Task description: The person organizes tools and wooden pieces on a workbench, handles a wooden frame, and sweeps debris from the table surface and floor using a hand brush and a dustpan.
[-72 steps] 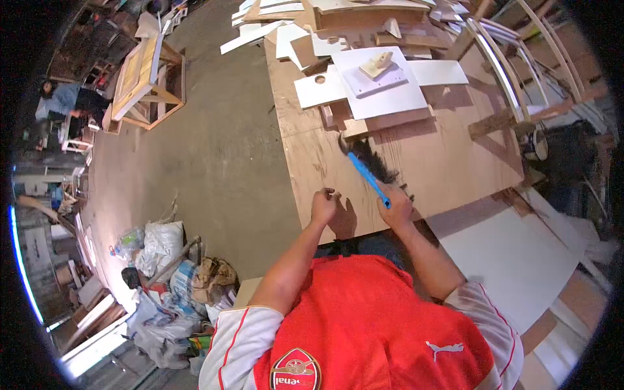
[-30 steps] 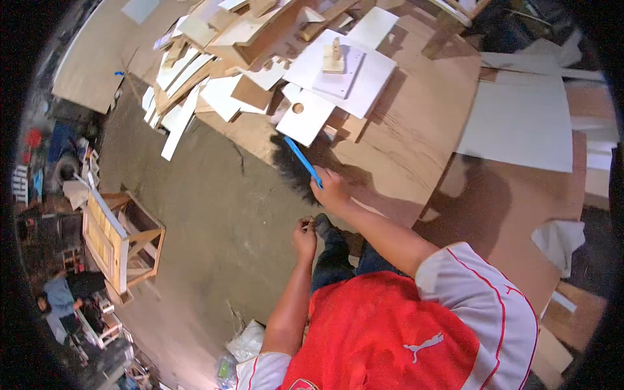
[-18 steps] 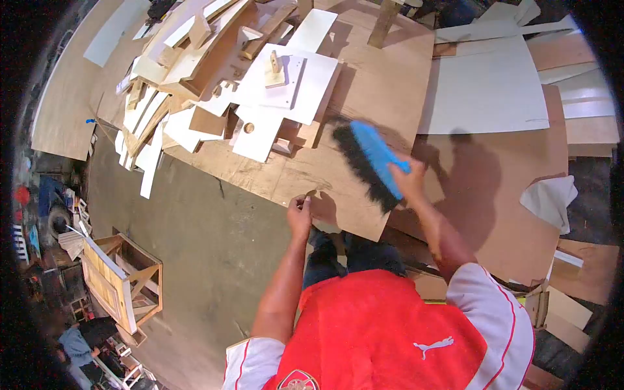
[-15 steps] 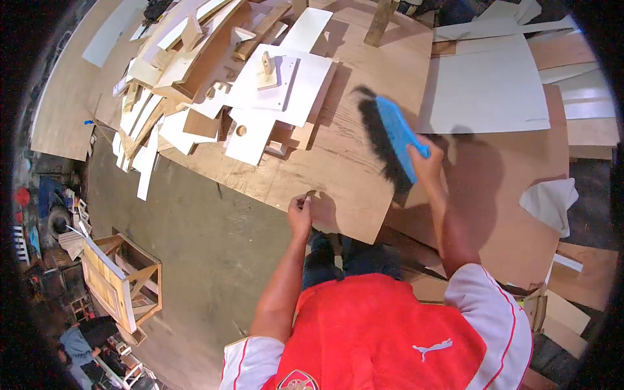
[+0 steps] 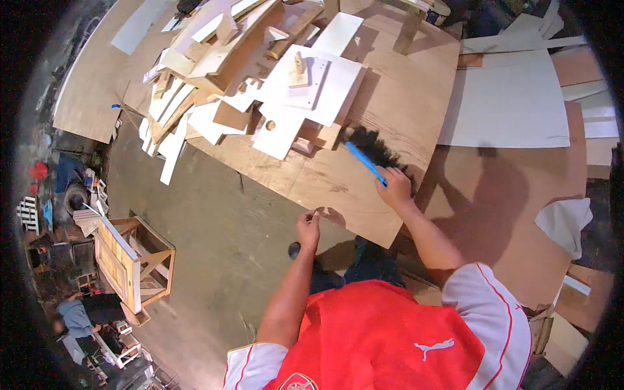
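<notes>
My right hand (image 5: 394, 188) grips the handle end of a blue hand brush (image 5: 364, 162). Its dark bristles (image 5: 379, 148) point away from me, low over the plywood sheet (image 5: 325, 175); whether they touch the wood I cannot tell. Close to the sheet's near edge, my left hand (image 5: 308, 231) is closed with thumb and fingers pressed together. Anything inside that pinch is too small to make out. Dark marks show on the wood just left of the brush.
Offcuts and white boards (image 5: 279, 133) are heaped on the left of the sheet. A white panel (image 5: 507, 97) lies at right, above a crumpled white sheet (image 5: 564, 224). A wooden frame piece (image 5: 140, 266) stands on the floor at left, and a person (image 5: 78, 318) is beyond it.
My right hand has moved left and down with the brush, turning it from upright to slanting over the plywood. The view has shifted slightly; my left hand stays near the edge.
</notes>
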Demonstrator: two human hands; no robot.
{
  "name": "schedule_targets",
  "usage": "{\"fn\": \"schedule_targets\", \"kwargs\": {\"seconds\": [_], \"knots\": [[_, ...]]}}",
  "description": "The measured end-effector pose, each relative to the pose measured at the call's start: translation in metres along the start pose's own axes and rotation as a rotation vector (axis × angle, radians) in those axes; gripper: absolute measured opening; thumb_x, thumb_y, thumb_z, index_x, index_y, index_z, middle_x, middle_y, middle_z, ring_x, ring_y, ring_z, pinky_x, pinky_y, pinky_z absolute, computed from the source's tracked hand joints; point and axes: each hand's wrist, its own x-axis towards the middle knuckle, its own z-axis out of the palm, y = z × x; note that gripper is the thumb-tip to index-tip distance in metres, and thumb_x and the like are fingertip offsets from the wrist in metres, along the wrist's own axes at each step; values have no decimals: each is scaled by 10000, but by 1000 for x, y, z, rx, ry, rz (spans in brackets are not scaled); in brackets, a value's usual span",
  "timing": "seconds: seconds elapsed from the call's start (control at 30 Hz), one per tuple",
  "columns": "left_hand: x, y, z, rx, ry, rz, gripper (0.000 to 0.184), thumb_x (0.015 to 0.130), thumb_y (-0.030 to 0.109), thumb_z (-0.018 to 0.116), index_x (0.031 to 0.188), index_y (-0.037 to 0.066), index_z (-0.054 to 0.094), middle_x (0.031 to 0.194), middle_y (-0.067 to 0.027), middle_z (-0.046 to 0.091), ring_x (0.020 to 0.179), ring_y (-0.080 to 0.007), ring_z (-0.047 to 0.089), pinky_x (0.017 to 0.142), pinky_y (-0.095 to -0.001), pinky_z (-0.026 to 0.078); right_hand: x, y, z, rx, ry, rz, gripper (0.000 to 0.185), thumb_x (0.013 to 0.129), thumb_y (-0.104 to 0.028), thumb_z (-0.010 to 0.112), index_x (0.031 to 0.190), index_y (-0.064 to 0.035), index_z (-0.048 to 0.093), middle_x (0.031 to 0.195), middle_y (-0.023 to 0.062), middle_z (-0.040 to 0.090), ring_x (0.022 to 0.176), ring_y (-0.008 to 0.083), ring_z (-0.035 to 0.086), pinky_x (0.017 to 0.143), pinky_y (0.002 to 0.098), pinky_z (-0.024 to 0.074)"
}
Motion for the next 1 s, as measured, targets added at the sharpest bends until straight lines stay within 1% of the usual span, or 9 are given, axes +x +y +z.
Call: {"fn": "schedule_targets", "kwargs": {"seconds": [0.1, 0.17, 0.2, 0.3, 0.5, 0.63, 0.7, 0.8, 1.0], "knots": [[14, -13, -34, -96, -19, -25, 334, 916, 253, 699, 1092, -30, 688, 998, -171, 721, 937, -246, 676, 856, -360, 517, -27, -38, -12, -121, 178, 46, 345, 799, -117, 687, 1143, -106, 704, 938, 132, 680, 886, 344, 645, 774, 469, 526], [18, 5, -74, -143, -60, -22, 343, 919, 250, 696, 1113, -33, 684, 1019, -172, 720, 954, -243, 674, 865, -359, 517, -45, -71, -21, -183, 312, -25, 399, 804, -159, 719, 1200, -118, 692, 973, 105, 681, 916, 306, 650, 765, 449, 536], [16, 14, -97, -111, -67, 76, 334, 925, 247, 690, 1109, -30, 682, 1028, -157, 719, 956, -232, 668, 858, -361, 517, -49, -100, -30, -201, 353, -38, 402, 805, -143, 715, 1205, -112, 691, 970, 108, 682, 898, 311, 649, 762, 454, 531], [21, 20, -173, -125, -46, 104, 324, 927, 252, 688, 1107, -17, 683, 1025, -143, 718, 945, -227, 665, 854, -361, 516, -66, -196, -28, -139, 390, -46, 392, 815, -105, 695, 1207, -85, 689, 965, 127, 683, 848, 342, 641, 755, 467, 517], [47, -20, -330, -198, 110, 134, 305, 925, 249, 692, 1105, 3, 680, 1017, -139, 717, 936, -216, 656, 839, -356, 514, -73, -381, 30, 24, 252, -330, 442, 746, -65, 693, 1189, -65, 688, 935, 143, 679, 827, 349, 635, 750, 462, 517], [71, -26, -408, -226, 211, 94, 292, 930, 242, 689, 1103, 7, 679, 1007, -131, 712, 922, -208, 651, 819, -348, 514, -56, -465, 102, 146, 145, -487, 437, 730, -90, 691, 1166, -60, 688, 926, 137, 676, 831, 328, 639, 717, 432, 536], [92, -30, -439, -263, 216, 52, 288, 934, 241, 688, 1105, 10, 680, 1003, -124, 708, 914, -208, 650, 813, -344, 515, -40, -501, 137, 173, 67, -499, 443, 727, -94, 696, 1169, -57, 682, 926, 132, 674, 833, 321, 641, 712, 425, 541], [133, -39, -480, -288, 227, 72, 333, 944, 281, 685, 1131, 7, 655, 984, -87, 661, 817, -156, 606, 700, -299, 501, -11, -552, 188, 234, -14, -517, 434, 725, -92, 705, 1157, -57, 683, 925, 125, 673, 833, 319, 645, 717, 426, 545], [242, -23, -584, -283, 344, -128, 358, 932, 330, 700, 1131, 37, 646, 914, -58, 644, 761, -141, 598, 660, -284, 481, 73, -662, 307, 448, -95, -483, 359, 749, -93, 710, 1107, -66, 698, 923, 129, 670, 840, 344, 652, 732, 434, 548]]}}
